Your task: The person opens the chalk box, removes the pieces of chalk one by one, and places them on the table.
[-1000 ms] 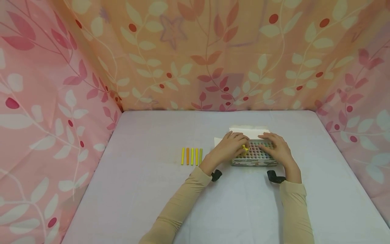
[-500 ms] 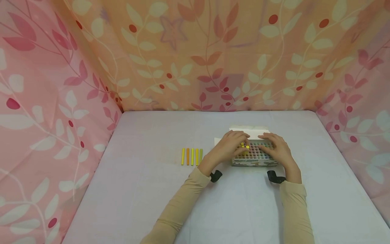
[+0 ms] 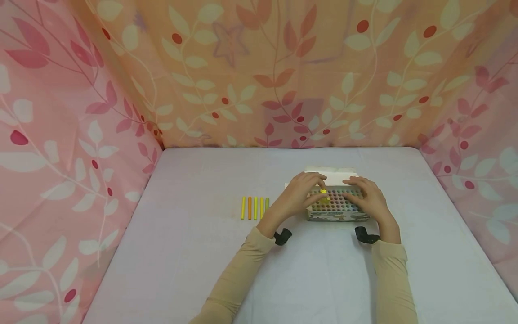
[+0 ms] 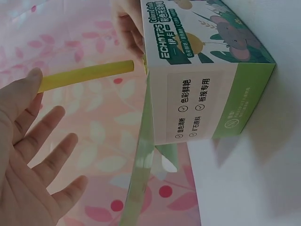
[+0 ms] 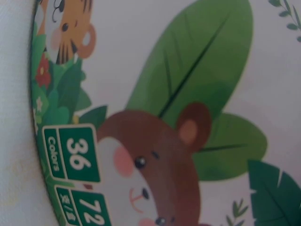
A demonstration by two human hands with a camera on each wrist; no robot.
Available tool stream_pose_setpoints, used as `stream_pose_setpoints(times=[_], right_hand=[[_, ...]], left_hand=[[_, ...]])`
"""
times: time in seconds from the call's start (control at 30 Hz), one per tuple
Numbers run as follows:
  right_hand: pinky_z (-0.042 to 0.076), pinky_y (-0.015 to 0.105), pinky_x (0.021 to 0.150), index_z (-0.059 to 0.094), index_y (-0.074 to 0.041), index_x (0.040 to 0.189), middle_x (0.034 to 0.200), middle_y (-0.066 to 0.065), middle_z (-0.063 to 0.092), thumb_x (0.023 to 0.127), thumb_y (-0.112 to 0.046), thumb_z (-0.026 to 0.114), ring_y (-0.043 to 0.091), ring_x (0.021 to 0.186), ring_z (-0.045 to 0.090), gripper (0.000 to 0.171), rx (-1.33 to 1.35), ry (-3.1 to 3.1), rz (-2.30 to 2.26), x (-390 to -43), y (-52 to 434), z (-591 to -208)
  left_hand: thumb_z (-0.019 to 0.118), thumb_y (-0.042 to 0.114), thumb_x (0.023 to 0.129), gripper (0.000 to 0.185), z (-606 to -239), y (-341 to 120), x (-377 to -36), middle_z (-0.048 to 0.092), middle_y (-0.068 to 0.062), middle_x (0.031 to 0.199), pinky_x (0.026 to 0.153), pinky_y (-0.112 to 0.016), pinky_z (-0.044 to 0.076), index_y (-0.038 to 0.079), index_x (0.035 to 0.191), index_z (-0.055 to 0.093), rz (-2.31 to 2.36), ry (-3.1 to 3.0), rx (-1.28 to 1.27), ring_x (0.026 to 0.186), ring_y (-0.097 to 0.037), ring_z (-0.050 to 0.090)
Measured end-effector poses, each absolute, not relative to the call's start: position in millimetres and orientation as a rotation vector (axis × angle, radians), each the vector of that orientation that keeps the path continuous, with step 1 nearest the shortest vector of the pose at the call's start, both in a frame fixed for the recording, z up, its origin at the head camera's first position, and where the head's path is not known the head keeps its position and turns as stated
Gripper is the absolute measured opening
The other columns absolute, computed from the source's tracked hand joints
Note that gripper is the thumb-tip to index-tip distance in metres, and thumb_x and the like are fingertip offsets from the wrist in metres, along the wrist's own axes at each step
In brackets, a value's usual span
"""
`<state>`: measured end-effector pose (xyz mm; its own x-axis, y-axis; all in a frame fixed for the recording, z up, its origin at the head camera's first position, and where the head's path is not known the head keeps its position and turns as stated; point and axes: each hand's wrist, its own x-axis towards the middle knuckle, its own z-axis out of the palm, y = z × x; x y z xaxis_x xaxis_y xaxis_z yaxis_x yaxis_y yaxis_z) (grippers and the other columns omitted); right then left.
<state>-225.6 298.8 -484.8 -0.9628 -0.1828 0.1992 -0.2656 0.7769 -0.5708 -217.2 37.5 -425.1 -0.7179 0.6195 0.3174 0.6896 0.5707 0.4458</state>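
Observation:
My left hand (image 3: 295, 192) is over the left part of an open chalk box (image 3: 337, 216). Between thumb and index finger it pinches a yellow chalk stick (image 4: 87, 75), whose free end points at the box top; the other fingers are spread. Small round chalk ends fill the top in rows, and a bit of yellow shows among them. Across the box's right end lies my right hand (image 3: 371, 198), thumb over the chalk ends and fingers near the raised lid (image 3: 332, 175). In the right wrist view only the printed box front (image 5: 155, 155) shows.
Left of the box, several chalk sticks (image 3: 255, 208) in yellow, orange and green lie in a neat row on the white tabletop (image 3: 194, 252). Flowered curtains (image 3: 226, 90) enclose the back and sides. Black wrist mounts (image 3: 366, 235) sit at both cuffs.
My left hand has drawn slightly left, and its fingers have parted from the cluster of yellow chalk at the box top. The right hand and the row of sticks keep their places.

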Motion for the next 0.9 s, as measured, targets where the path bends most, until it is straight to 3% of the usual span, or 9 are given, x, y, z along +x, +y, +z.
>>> stream_pose_setpoints(times=[0.23, 0.57, 0.9], right_hand=[[0.025, 0.065, 0.097, 0.06, -0.012, 0.121, 0.134, 0.019, 0.047, 0.083, -0.03, 0.07, 0.046, 0.122, 0.036, 0.043, 0.356, -2.833, 0.946, -225.3, 298.7, -484.5], [0.025, 0.064, 0.097, 0.06, -0.011, 0.12, 0.134, 0.019, 0.047, 0.083, -0.032, 0.069, 0.046, 0.123, 0.035, 0.044, 0.385, -2.816, 0.953, -225.0, 300.2, -487.5], [0.024, 0.064, 0.098, 0.06, -0.011, 0.12, 0.134, 0.019, 0.046, 0.083, -0.031, 0.069, 0.046, 0.123, 0.035, 0.043, 0.388, -2.818, 0.959, -225.6, 300.4, -486.5]], left_hand=[[0.061, 0.03, 0.09, 0.016, -427.1, 26.0, -214.8, 0.054, 0.004, 0.128, 0.114, -0.031, 0.019, 0.018, 0.1, 0.057, -0.958, -2.584, -1.098, 0.126, -0.009, 0.041], [0.066, 0.024, 0.086, 0.015, -426.3, 1.6, -213.0, 0.056, 0.0, 0.125, 0.106, -0.03, 0.034, 0.016, 0.096, 0.059, -1.105, -2.464, -1.032, 0.119, -0.013, 0.047], [0.069, 0.023, 0.084, 0.016, -432.2, -21.1, -213.4, 0.057, -0.002, 0.124, 0.104, -0.031, 0.036, 0.014, 0.093, 0.059, -1.201, -2.394, -0.973, 0.121, -0.013, 0.046]])
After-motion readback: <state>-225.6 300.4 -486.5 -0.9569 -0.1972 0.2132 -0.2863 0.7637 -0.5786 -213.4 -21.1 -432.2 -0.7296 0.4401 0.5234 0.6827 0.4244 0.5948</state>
